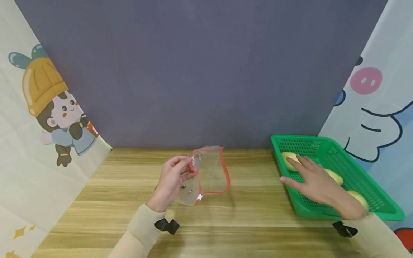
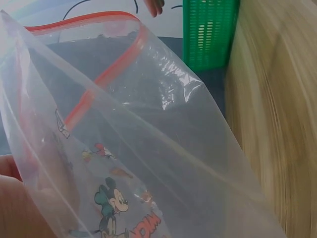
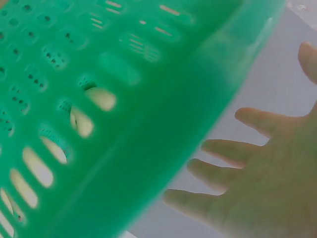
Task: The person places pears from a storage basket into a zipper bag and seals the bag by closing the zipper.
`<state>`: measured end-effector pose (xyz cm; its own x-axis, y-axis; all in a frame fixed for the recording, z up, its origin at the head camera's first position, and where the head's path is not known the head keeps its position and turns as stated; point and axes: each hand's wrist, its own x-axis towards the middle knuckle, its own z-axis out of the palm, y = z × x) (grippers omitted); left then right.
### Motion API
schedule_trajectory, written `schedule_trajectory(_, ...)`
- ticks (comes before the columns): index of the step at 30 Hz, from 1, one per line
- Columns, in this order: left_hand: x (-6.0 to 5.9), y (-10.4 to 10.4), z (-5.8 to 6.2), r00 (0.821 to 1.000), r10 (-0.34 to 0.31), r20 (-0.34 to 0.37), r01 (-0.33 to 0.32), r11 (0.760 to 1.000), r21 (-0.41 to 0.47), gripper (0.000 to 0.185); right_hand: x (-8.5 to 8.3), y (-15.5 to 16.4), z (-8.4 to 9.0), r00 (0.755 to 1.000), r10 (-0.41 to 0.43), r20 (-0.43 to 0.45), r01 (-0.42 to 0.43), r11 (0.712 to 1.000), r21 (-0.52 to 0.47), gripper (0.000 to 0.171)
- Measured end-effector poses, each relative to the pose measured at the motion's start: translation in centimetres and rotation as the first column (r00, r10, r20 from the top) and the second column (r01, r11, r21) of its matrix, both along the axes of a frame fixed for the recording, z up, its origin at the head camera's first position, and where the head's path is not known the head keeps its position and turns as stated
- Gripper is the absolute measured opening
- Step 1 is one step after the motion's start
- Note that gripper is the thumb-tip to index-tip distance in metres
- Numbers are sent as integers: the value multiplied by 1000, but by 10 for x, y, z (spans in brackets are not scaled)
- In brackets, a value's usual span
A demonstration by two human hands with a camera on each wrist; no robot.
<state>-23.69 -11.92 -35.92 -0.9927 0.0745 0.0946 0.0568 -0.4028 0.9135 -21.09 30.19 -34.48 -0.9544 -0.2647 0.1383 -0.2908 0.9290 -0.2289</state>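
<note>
A clear zip bag (image 1: 211, 173) with a red zip edge and a white slider is held up over the table, its mouth gaping. My left hand (image 1: 172, 179) pinches the bag's rim between thumb and fingers. In the left wrist view, cartoon prints show on the bag (image 2: 183, 148). My right hand (image 1: 314, 181) hovers above the green basket (image 1: 298, 206) with its fingers spread, holding nothing. Below and around it lie yellow oval fruits: one at the back (image 1: 287, 157), one in the middle (image 1: 335, 176) and one in front (image 1: 359, 199). The hand partly covers them.
The wood-grain table (image 1: 251, 215) runs up to a dark grey panel (image 1: 206, 79) at the back. Printed cloths hang on the left (image 1: 19, 150) and right (image 1: 387, 104). The basket stands against the right side.
</note>
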Motion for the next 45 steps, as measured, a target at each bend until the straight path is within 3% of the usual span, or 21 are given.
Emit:
schedule_trajectory(17, -1, 0, 1, 1000, -3, 3, 3, 1000, 1, 15, -4, 29, -4, 999, -28, 33, 26, 998, 63, 83)
schedule_trajectory(26, 1, -1, 2, 1000, 0, -1, 0, 1000, -2, 15, -5, 46, -2, 997, -47, 67, 44, 998, 46, 83)
schedule_trajectory(34, 2, -1, 3, 1000, 0, -2, 0, 1000, 10, 7, -7, 63, -9, 994, -81, 78, 77, 996, 55, 84)
schedule_trajectory(45, 1, -2, 2, 1000, 0, -6, 0, 1000, -8, 9, -5, 87, -15, 986, -117, 123, 117, 993, 8, 86)
